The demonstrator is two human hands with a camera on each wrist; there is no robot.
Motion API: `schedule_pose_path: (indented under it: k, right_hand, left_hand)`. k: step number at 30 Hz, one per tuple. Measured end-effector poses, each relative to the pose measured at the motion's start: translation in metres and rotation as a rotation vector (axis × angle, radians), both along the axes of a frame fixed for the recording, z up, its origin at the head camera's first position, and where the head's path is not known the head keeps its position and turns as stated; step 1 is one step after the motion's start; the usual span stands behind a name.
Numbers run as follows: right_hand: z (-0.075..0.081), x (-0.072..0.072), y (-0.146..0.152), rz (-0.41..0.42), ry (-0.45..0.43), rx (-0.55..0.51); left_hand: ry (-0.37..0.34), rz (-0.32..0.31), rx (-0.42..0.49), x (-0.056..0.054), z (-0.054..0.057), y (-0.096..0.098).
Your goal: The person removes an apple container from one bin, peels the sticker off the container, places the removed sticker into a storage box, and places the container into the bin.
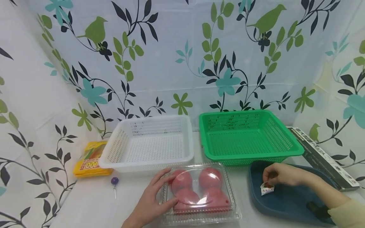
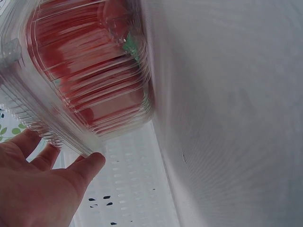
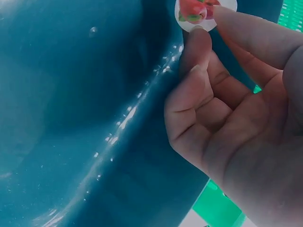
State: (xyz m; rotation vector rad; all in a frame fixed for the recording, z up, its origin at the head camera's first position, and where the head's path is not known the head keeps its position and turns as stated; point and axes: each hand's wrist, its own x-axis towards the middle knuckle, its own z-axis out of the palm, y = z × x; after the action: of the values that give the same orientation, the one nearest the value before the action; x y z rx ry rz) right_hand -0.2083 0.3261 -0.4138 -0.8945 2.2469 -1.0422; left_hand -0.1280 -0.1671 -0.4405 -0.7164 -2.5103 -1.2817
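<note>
My left hand [image 1: 152,201] rests at the left side of a clear plastic box [image 1: 201,218] with several round red items inside. In the left wrist view, the thumb touches the lid's edge and the other fingers [image 2: 45,156] lie spread along it. My right hand [image 1: 288,175] reaches into a dark blue tray [image 1: 255,201]. Between its thumb and fingertips it pinches a small white packet [image 1: 267,190]. In the right wrist view, the packet [image 3: 191,10] shows a red and green picture, partly hidden by the fingers.
Behind the box stand a white basket [image 1: 148,165] and a green basket [image 1: 251,156]. At left lie a yellow packet [image 1: 92,160] and a purple lollipop [image 1: 114,181]. A long black-and-white box [image 1: 325,158] lies behind the tray. Patterned cloth [image 1: 176,63] hangs around.
</note>
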Motion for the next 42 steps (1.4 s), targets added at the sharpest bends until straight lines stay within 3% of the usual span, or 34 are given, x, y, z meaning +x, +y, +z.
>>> schedule_pose_path:
  k: [8, 16, 29, 33, 42]
  right_hand:
    - [0.006, 0.004, 0.002, -0.069, -0.018, 0.108]
    - [0.023, 0.005, 0.004, -0.090, 0.051, 0.117]
    - [0.079, 0.010, -0.015, -0.118, 0.218, 0.082]
    - [0.087, 0.010, -0.024, -0.124, 0.270, 0.052]
    - [0.092, 0.015, -0.050, -0.194, 0.282, -0.033]
  left_hand:
    - [-0.004, -0.008, 0.000, 0.000, 0.000, 0.001]
    - [-0.007, -0.011, -0.001, 0.000, -0.001, 0.000]
    - [-0.014, 0.003, -0.003, 0.000, -0.001, 0.000]
    - [-0.013, 0.003, -0.003, 0.000, -0.001, 0.000]
    - [-0.023, -0.005, 0.009, -0.001, -0.001, 0.001]
